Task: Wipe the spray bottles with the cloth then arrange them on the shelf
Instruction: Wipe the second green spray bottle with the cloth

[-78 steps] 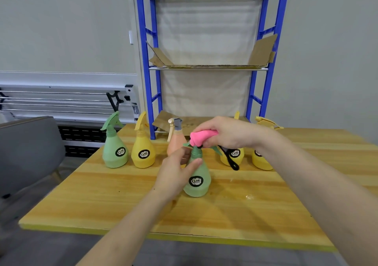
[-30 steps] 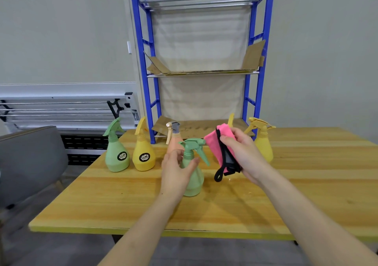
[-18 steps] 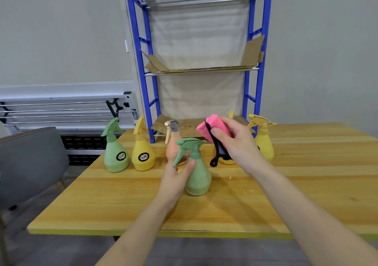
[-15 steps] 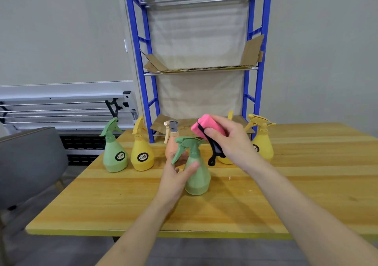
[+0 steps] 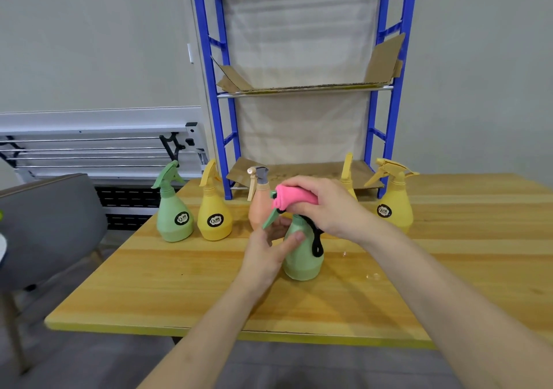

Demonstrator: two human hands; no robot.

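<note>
The pale green spray bottle (image 5: 302, 254) I am working on is standing upright on the wooden tabletop (image 5: 179, 293), near the middle and closer to me than the other bottles; it has a rounded, pear-shaped body and a green trigger that is sticking out to the left below the cloth. My left hand (image 5: 269, 251) is steadying it, with the fingers (image 5: 291, 240) curled loosely around the left side of the body and the thumb lying against the front. My right hand (image 5: 326, 206) is gripping the pink cloth (image 5: 294, 198), bunched into a roll, with its fingers closed over it, and is pressing the cloth down on the bottle's spray head. A black loop from the cloth is hanging down the right side of the bottle. Behind, in a rough row on the tabletop, are standing another green bottle (image 5: 174, 212), a yellow bottle (image 5: 215, 213) just beside it, a peach bottle (image 5: 259, 206) partly hidden by my hands, and two more yellow ones, the far-right yellow bottle (image 5: 393, 201) showing a black round label. The blue shelf (image 5: 223, 113) is standing at the back edge, lined with cardboard.
</note>
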